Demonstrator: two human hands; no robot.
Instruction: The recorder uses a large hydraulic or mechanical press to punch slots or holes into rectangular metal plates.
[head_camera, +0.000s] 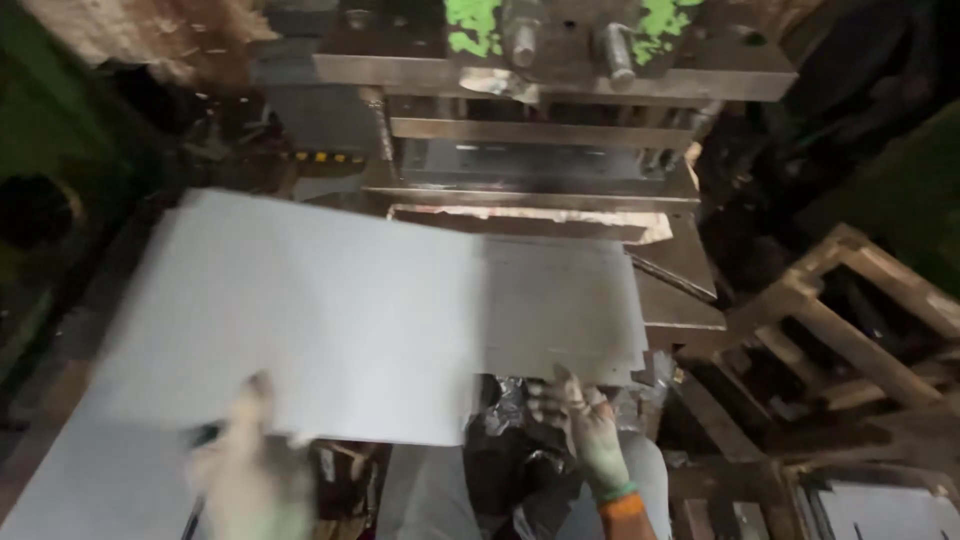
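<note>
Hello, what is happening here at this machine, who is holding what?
A person in light work gloves holds flat grey metal sheets in front of a heavy press machine. The left hand grips the near edge of a large sheet, which is blurred. The right hand touches the near edge of a smaller sheet that lies toward the press bed. A wooden pallet frame stands on the right.

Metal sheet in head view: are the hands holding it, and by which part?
Yes. Both hands grip the large grey metal sheet along its near edge: left hand at the near-left part, right hand under the near-right corner.
</note>
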